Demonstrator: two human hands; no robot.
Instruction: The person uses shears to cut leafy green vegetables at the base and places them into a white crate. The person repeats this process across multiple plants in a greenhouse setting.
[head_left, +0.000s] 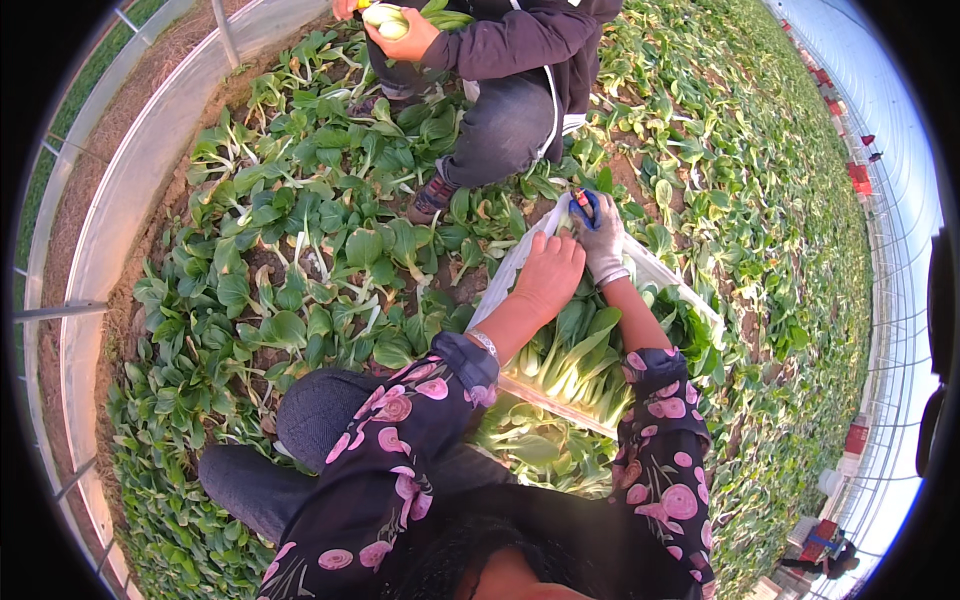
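A white plastic crate (667, 279) stands before me, tilted in view, with bok choy (564, 367) packed in its near part, pale stalks towards me. My left hand (553, 270) is bare and reaches over the crate's far end, fingers together and pointing down. What lies under those fingertips is hidden. Right beside it, my right hand (602, 236) wears a white-and-blue work glove and is closed around the red handle of a small tool (581, 198). The tool's working end cannot be made out.
Growing bok choy plants (364, 247) surround the crate. Opposite me a co-worker crouches, with a hand (411, 39) holding cut bok choy (390, 22) and a shoe (433, 196) near the crate. A low greenhouse side wall (124, 202) runs left; red crates (859, 178) line the far right.
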